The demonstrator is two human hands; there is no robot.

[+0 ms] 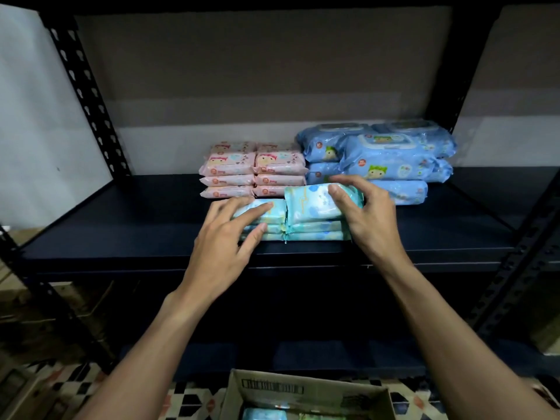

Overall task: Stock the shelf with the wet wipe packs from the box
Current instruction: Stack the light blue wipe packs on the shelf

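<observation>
Cardboard box [272,388] at bottom edge, flaps open. At least two wet wipe packs [263,415] are still inside; the rest of the box is cut off, so no count.

Both forearms reach up to the front of the dark shelf board [121,228]. Left hand [224,234] has fingers straight and a little spread, laid on the left teal stack [272,218], with the thumb against its front. Right hand [363,213] is curled round the top teal pack [309,204] of the right stack, thumb on top and fingers behind it. That pack sits tilted and looks not yet squared.

The two teal stacks touch each other at the shelf's front edge. Behind them are pink packs [254,174], two columns, stacked. Back right are bigger blue packs [388,159], piled less neatly.

Progress looks well along but not done: three kinds are shelved and the box still holds stock. The left half of the board is bare, so there's room.
</observation>
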